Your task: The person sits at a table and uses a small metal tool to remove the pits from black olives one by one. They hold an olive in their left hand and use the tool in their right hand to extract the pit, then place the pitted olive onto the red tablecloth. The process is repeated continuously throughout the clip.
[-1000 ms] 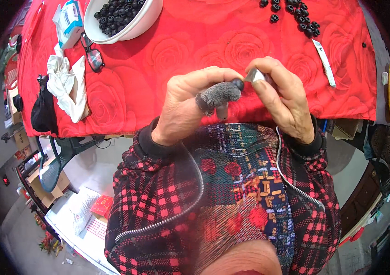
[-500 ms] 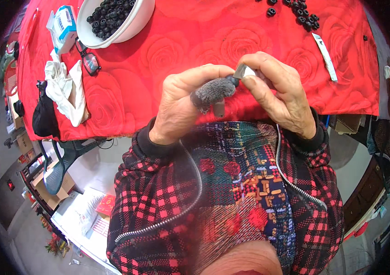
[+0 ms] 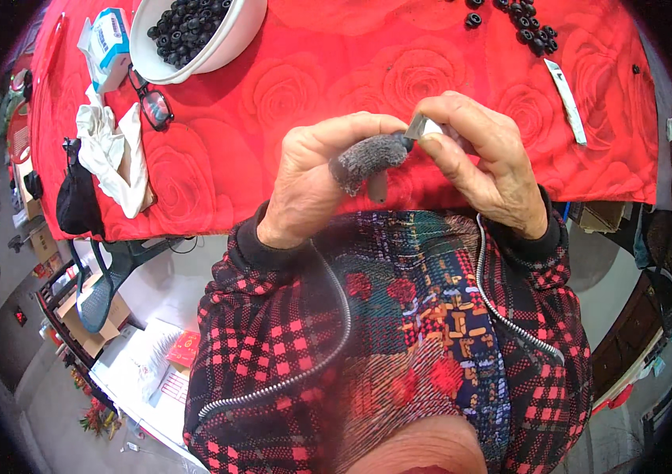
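Your left hand [image 3: 308,170], one finger in a fuzzy grey cover [image 3: 373,160], pinches a small dark round piece [image 3: 408,141] to the lower right of the white bowl [image 3: 229,55]. Your right hand [image 3: 486,154], close beside it and farther from the bowl, clamps a silvery blade-like tool [image 3: 416,126] at the piece, exact contact being too small to tell. Black-framed glasses [image 3: 156,110] lie just below the bowl; loose dark pieces [image 3: 525,24] lie well to its right.

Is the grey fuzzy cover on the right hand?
No, the left hand wears the grey fuzzy cover; the right hand is bare.
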Motion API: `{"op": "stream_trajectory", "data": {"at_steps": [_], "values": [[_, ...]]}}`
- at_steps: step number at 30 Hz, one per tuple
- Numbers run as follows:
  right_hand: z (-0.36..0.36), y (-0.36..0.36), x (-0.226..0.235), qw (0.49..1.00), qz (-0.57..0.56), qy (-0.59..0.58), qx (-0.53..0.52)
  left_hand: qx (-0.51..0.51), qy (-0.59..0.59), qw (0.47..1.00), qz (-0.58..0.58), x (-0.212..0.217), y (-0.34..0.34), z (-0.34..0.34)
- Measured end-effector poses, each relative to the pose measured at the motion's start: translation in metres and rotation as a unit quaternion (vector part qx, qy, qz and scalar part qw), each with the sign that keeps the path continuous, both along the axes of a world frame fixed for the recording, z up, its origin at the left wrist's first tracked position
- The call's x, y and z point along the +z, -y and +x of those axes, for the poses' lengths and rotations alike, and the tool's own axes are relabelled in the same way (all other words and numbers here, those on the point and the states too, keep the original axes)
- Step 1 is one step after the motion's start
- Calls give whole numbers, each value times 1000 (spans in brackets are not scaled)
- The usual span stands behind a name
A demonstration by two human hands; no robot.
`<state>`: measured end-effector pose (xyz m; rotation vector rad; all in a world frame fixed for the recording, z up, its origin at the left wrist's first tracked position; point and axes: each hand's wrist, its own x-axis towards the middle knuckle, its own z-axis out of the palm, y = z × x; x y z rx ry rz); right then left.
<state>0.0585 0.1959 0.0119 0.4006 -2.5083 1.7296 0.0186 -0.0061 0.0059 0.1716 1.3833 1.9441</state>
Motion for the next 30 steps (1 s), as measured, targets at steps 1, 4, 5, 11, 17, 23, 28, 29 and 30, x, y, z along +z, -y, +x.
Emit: {"op": "stream_trajectory", "data": {"at_steps": [1,4,5,11,17,23,28,29,30], "values": [[-1,0,-1,1000,-6,-1,1,0,12,1000,2,1,0,0],[-2,-1,-5,1000,-18,-4,7,-5,34,999,3,2,0,-1],[-3,-1,-5,1000,-17,-4,10,-10,32,999,-1,0,1,-2],[-8,-4,-11,999,-18,-21,35,-11,53,998,12,-2,-1,-5],[-12,-6,-11,999,-16,-1,43,-15,66,997,35,-6,-2,-6],[-11,-10,-20,992,-60,32,104,-19,154,986,54,-6,-2,-8],[5,14,-29,980,-143,6,138,16,186,978,92,-11,-1,-18],[3,9,-24,984,-134,8,117,22,202,975,88,-7,-3,-16],[0,3,-18,987,-125,10,96,28,219,972,84,-4,-4,-15]]}}
